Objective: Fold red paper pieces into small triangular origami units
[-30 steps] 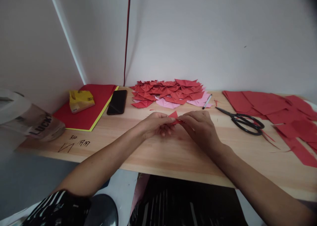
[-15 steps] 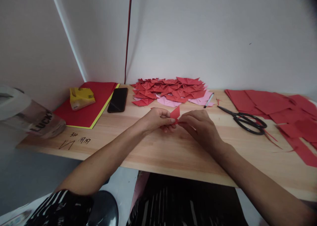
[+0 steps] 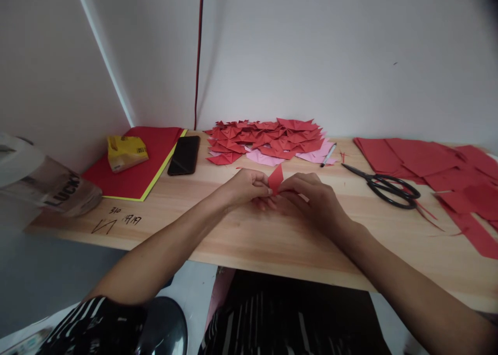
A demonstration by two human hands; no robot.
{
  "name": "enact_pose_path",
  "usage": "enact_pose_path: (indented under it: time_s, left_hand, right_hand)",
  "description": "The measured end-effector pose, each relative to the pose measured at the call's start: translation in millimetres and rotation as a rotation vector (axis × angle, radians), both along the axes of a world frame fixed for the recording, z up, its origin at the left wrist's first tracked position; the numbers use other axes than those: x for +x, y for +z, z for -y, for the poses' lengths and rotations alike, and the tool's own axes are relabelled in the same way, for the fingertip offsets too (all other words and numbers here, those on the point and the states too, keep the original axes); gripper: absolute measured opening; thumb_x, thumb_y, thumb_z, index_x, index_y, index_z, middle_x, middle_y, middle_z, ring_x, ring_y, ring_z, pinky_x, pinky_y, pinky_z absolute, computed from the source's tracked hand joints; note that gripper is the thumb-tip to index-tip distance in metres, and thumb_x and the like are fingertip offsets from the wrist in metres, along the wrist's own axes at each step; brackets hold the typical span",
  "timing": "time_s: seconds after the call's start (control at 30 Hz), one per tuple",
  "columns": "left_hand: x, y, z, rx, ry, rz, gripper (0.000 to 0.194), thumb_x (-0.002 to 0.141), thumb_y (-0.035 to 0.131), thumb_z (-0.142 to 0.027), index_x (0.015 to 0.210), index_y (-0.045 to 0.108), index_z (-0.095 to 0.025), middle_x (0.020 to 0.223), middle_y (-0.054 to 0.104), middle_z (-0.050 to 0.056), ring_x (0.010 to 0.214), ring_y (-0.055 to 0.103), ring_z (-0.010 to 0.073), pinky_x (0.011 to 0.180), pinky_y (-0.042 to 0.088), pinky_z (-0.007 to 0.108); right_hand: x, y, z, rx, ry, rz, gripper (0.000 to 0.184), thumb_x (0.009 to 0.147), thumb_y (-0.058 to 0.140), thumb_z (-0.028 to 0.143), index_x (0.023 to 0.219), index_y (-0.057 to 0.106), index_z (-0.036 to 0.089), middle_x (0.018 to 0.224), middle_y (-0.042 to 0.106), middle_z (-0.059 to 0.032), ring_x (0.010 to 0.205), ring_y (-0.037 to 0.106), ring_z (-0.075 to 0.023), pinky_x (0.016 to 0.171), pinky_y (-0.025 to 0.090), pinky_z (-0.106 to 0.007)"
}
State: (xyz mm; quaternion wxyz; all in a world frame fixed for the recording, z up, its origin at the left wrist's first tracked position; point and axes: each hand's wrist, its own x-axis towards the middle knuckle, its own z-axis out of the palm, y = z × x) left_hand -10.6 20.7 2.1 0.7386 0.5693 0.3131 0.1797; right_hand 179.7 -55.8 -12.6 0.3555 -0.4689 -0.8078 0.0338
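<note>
Between my two hands, just above the wooden table, is a small piece of folded red paper (image 3: 276, 178) with a pointed tip standing up. My left hand (image 3: 252, 187) pinches it from the left, thumb in front and the lower fingers curled beneath. From the right, my right hand (image 3: 307, 189) closes its thumb and fingertips on the paper's other edge. Its lower part is hidden by my fingers. Behind my hands lies a layered pile of folded red paper pieces (image 3: 268, 137), with pink folded pieces (image 3: 264, 158) along its front.
Black-handled scissors (image 3: 389, 188) and red paper sheets (image 3: 420, 160) lie to the right. A pen (image 3: 329, 154) rests beside the pile. Leftward are a black phone (image 3: 184, 155), red and yellow sheets (image 3: 128, 185), a yellow packet (image 3: 126, 153) and a clear bottle (image 3: 58, 183).
Both hands stay in place around the red paper. The paper has turned slightly more upright, and my right fingertips have shifted a little up along its edge.
</note>
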Motion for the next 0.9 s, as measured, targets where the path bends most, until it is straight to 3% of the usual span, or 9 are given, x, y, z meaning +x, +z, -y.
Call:
enact_pose_path:
  time_s: [0.3, 0.6, 0.9]
  left_hand:
    - [7.8, -1.0, 7.2, 0.103, 0.061, -0.014, 0.013, 0.072, 0.063, -0.003, 0.077, 0.054, -0.011, 0.057, 0.068, 0.003, 0.051, 0.068, 0.0153, 0.047, 0.05, 0.019]
    - [6.8, -12.0, 6.7, 0.254, -0.004, 0.018, 0.027, 0.072, 0.069, -0.011, 0.095, 0.055, -0.014, 0.069, 0.07, 0.003, 0.062, 0.071, 0.0169, 0.055, 0.054, 0.023]
    - [8.3, -13.4, 7.4, 0.356, 0.035, 0.023, 0.021, 0.076, 0.067, -0.013, 0.092, 0.053, -0.016, 0.061, 0.067, -0.002, 0.054, 0.068, 0.0143, 0.053, 0.052, 0.022]
  right_hand:
    - [-3.6, -1.2, -3.6, -0.343, -0.139, -0.234, 0.01, 0.085, 0.059, 0.024, 0.077, 0.065, 0.022, 0.073, 0.07, 0.0004, 0.065, 0.061, -0.0159, 0.06, 0.044, -0.027]
    - [-1.6, -1.0, -2.9, -0.385, -0.145, -0.277, 0.008, 0.084, 0.06, 0.023, 0.077, 0.064, 0.021, 0.072, 0.068, 0.001, 0.065, 0.06, -0.0147, 0.06, 0.043, -0.025]
    - [-2.3, -1.2, -5.8, -0.445, -0.146, -0.424, 0.008, 0.082, 0.064, 0.027, 0.077, 0.064, 0.021, 0.075, 0.069, -0.0002, 0.071, 0.06, -0.0161, 0.064, 0.045, -0.028]
